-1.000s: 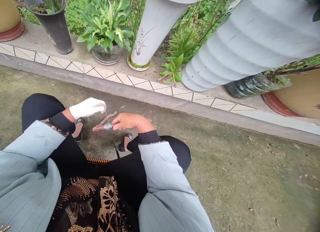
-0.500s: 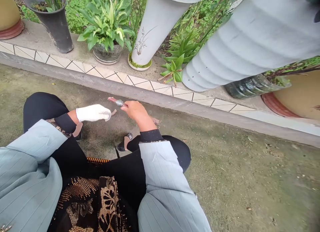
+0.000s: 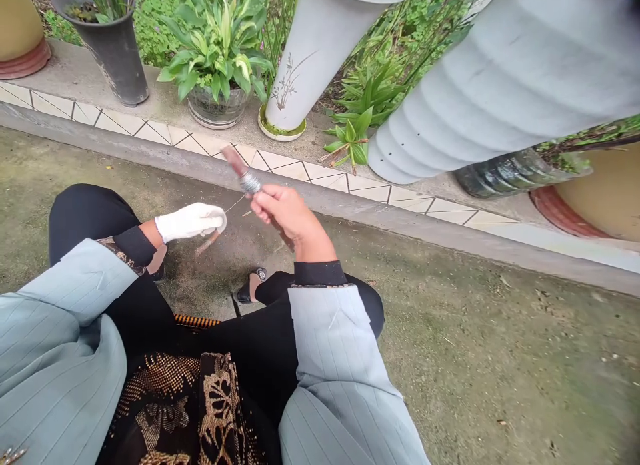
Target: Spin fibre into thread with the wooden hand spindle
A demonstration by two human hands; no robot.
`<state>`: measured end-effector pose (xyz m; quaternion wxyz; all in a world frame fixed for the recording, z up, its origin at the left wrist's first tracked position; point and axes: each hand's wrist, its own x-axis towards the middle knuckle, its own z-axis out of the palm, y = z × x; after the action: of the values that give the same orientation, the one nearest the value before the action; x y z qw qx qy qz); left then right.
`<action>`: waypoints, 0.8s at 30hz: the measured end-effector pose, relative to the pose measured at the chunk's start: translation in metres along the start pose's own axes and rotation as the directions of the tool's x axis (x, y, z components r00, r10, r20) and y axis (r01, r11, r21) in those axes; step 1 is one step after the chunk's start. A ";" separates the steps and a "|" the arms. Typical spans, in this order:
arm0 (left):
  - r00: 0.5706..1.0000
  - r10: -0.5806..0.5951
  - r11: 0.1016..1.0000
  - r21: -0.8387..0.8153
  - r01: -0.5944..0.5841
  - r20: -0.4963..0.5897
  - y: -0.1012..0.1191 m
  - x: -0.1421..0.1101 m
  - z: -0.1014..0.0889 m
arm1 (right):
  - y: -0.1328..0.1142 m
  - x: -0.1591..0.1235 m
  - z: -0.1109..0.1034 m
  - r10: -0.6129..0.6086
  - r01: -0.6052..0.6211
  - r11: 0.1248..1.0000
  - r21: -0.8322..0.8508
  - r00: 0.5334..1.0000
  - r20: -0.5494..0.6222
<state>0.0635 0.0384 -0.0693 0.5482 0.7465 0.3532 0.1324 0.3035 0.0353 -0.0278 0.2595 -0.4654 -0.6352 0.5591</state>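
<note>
My right hand (image 3: 293,215), bare, is closed round a wooden stick (image 3: 233,161) with a coil of silvery wire (image 3: 250,181) wound about it. The stick's upper end is tilted up to the left and looks blurred. A thin strand (image 3: 235,203) runs from near the coil down to my left hand (image 3: 193,221). That hand wears a white glove, and its fingers are closed on a short brown stick (image 3: 206,243) that sticks out below them. How the strand is held inside the glove is hidden.
Beyond my hands runs a low tiled ledge (image 3: 183,143). On it stand a dark pot (image 3: 113,51), a clear bowl with a leafy plant (image 3: 217,108), a white vase (image 3: 313,51) and a large ribbed white planter (image 3: 480,85). My knees flank the concrete floor (image 3: 480,345).
My right hand has turned and moved slightly right, swinging the wire-wound stick's end upward. The short stick in my left hand now points down-left instead of up-right.
</note>
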 end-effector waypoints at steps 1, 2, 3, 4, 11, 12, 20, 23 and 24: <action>1.000 0.013 1.000 0.002 -0.013 0.020 0.002 0.000 0.001 | 0.002 0.001 -0.006 0.042 -0.049 0.998 -0.045 0.990 -0.138; 0.999 0.029 0.999 0.025 -0.031 0.044 0.004 0.000 0.000 | 0.005 0.003 -0.011 0.085 -0.116 0.985 -0.128 0.970 -0.227; 0.997 0.043 0.997 0.055 -0.046 0.056 0.007 -0.001 -0.001 | 0.008 0.004 -0.014 0.118 -0.187 0.954 -0.235 0.953 -0.279; 0.997 0.046 0.995 0.084 -0.051 0.061 0.010 -0.002 -0.002 | 0.010 0.006 -0.015 0.138 -0.242 0.905 -0.351 0.945 -0.297; 0.999 -0.023 0.978 0.208 0.029 -0.031 0.019 -0.007 -0.010 | 0.012 0.011 0.019 0.343 -0.157 0.561 -0.813 0.938 0.055; 0.999 -0.018 0.975 0.222 0.025 -0.035 0.018 -0.006 -0.010 | 0.012 0.011 0.025 0.385 -0.099 0.571 -0.815 0.909 0.159; 0.994 -0.036 0.990 0.130 0.049 -0.105 -0.003 0.002 -0.018 | -0.001 0.002 0.030 0.201 0.074 0.903 -0.424 0.798 0.568; 0.993 -0.065 0.996 -0.064 0.059 -0.095 -0.011 0.006 -0.013 | -0.005 -0.002 0.020 0.045 0.025 0.981 -0.192 0.934 0.355; 0.994 -0.084 0.989 -0.125 0.074 -0.075 -0.011 0.007 -0.010 | -0.004 -0.001 0.016 0.006 0.023 0.991 -0.128 0.975 0.221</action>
<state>0.0581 0.0518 -0.0773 0.5830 0.6911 0.3954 0.1620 0.2890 0.0267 -0.0273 0.1586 -0.4135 -0.6972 0.5637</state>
